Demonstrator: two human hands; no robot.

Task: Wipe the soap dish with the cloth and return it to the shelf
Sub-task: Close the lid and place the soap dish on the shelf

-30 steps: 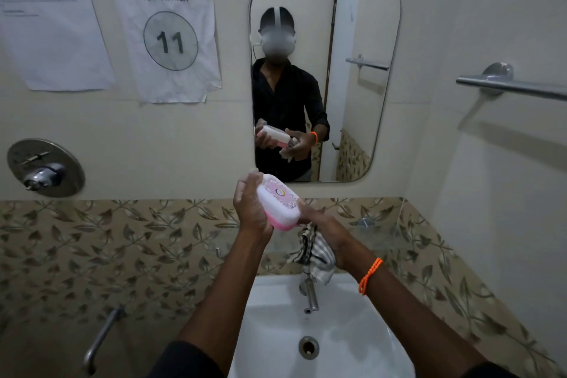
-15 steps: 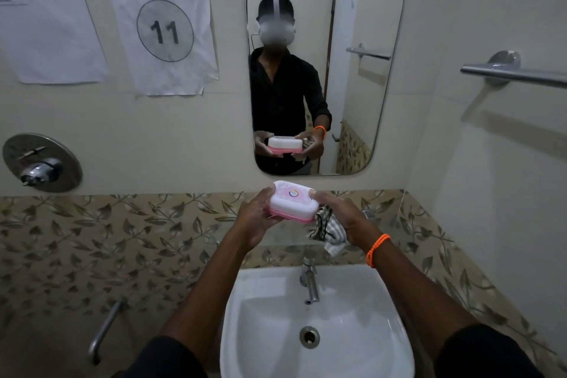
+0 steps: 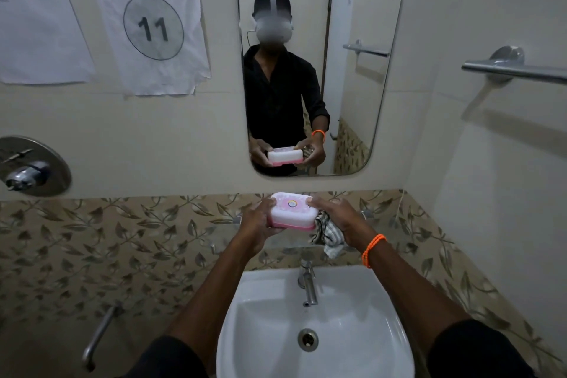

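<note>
We grip the soap dish (image 3: 293,212) level in our left hand (image 3: 257,219) and right hand (image 3: 337,215), cloth (image 3: 328,232) bunched under the right, just above the glass shelf (image 3: 227,232), so setting down seems all that remains.

Dim bathroom: white basin (image 3: 260,316), wall mirror (image 3: 362,3), leaf-patterned tiles (image 3: 122,239), towel bar (image 3: 515,70).

The soap dish (image 3: 292,214), a closed white box with a pink base and a round sticker on its lid, is held roughly level above the glass shelf (image 3: 225,232) at the wall. The checked cloth (image 3: 328,232) hangs bunched just right of the dish, touching its right end.
</note>
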